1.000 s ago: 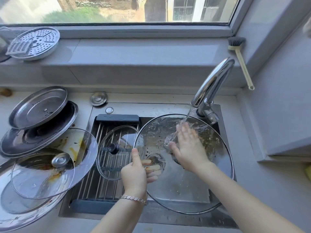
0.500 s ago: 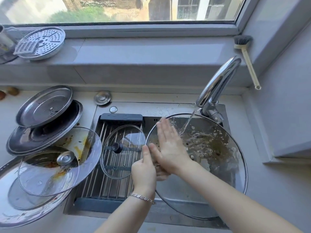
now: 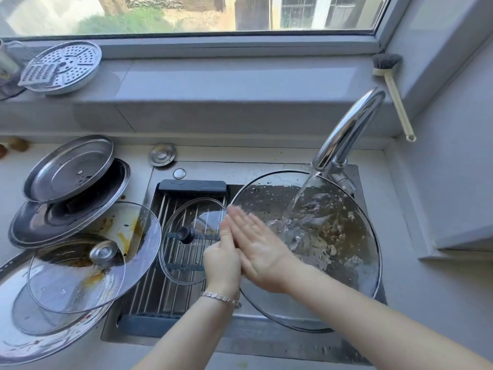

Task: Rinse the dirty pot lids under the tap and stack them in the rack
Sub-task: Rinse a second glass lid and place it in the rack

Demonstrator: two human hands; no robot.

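Your left hand [image 3: 222, 259] has its grip clamped on the rim of the large greasy glass lid [image 3: 346, 252], right hand [image 3: 256, 249] flat on it under the chrome tap [image 3: 346, 129]; one small clear lid [image 3: 194, 217] lies on the steel rack [image 3: 149, 289], while the soiled lid pile [image 3: 80, 236] on the desk [image 3: 128, 153] remains.

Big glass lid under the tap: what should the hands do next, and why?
Probably slide the flat right hand rightward across the lid into the water and rub: brown bits cling there, while the left hand steadies its rim.
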